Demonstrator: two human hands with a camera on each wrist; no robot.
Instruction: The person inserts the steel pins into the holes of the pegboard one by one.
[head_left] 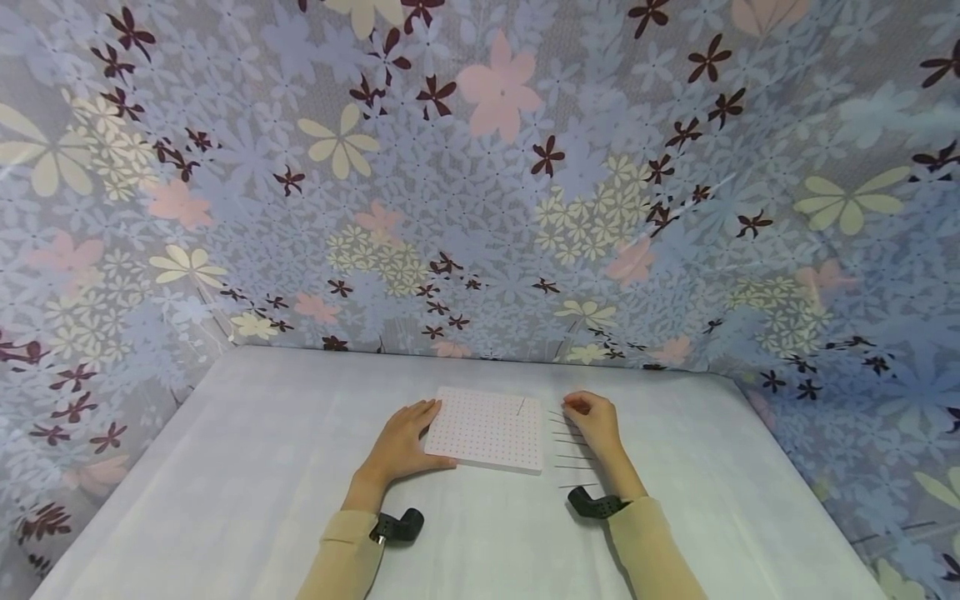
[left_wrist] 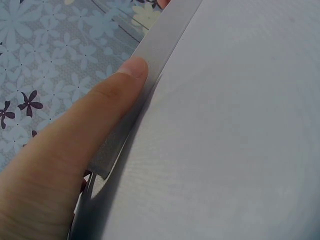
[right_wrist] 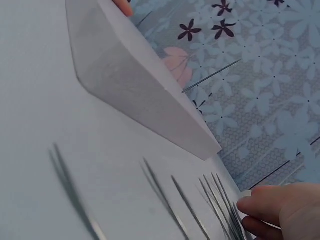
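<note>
A white pegboard (head_left: 487, 429) with a grid of small holes lies on the table. One thin metal needle (right_wrist: 212, 76) stands tilted in it near the far right corner. My left hand (head_left: 401, 442) grips the board's left end, the thumb (left_wrist: 112, 95) straight along the near side wall and the fingers at the far left corner. Right of the board, several needles (head_left: 573, 457) lie in a loose row. At the row's far end is my right hand (head_left: 596, 421), thumb and forefinger close together beside the farthest needles; I cannot tell whether they pinch one.
A pale cloth covers the table (head_left: 247, 467). Behind it and at both sides hangs flowered fabric (head_left: 465, 208), meeting the table's far edge. Each wrist wears a black camera mount (head_left: 592, 503) that juts inward.
</note>
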